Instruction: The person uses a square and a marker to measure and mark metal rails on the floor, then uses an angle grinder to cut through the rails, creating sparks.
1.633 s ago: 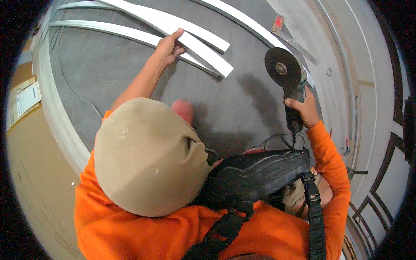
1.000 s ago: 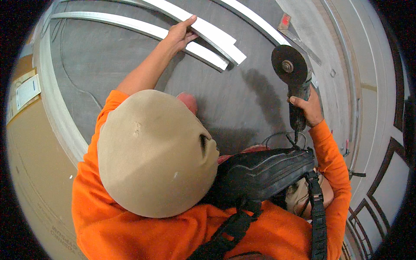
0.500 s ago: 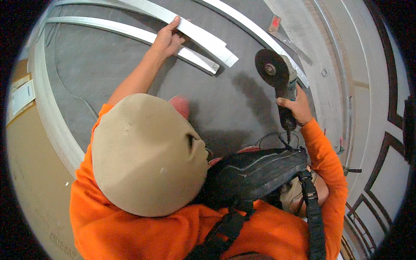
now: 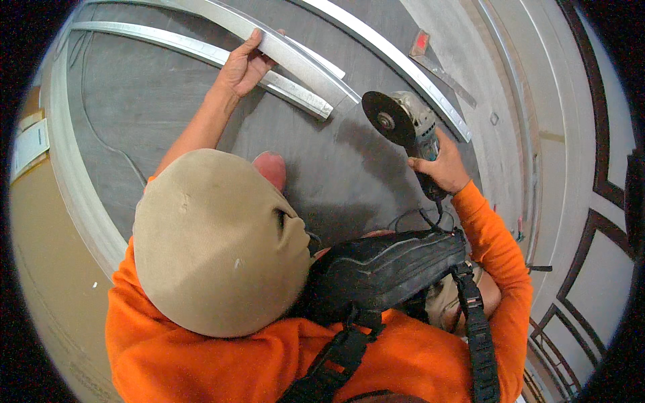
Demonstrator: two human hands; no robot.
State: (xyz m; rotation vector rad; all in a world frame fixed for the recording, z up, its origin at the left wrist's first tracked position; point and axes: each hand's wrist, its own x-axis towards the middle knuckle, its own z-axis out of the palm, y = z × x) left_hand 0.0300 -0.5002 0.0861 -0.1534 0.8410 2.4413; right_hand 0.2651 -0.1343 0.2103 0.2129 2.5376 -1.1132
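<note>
My left hand is closed around a long silvery metal channel, its thumb on top and its fingers partly hidden. The channel slants down to the right, held above the floor. In my right hand is an angle grinder, gripped by its body, with a dark cutting disc facing left. The disc's edge is close to the channel's near end; whether they touch I cannot tell. Below my left hand, a second metal channel runs roughly alongside the held one.
Another metal channel lies beyond, at the upper right, beside an L-shaped metal tool with a red patch. A thin cable crosses the grey floor at left. A black bag and my beige-clad knee are close by.
The angle grinder has moved left, bringing its disc to the end of the held channel. That channel has tilted, and my left hand has shifted slightly left with it.
</note>
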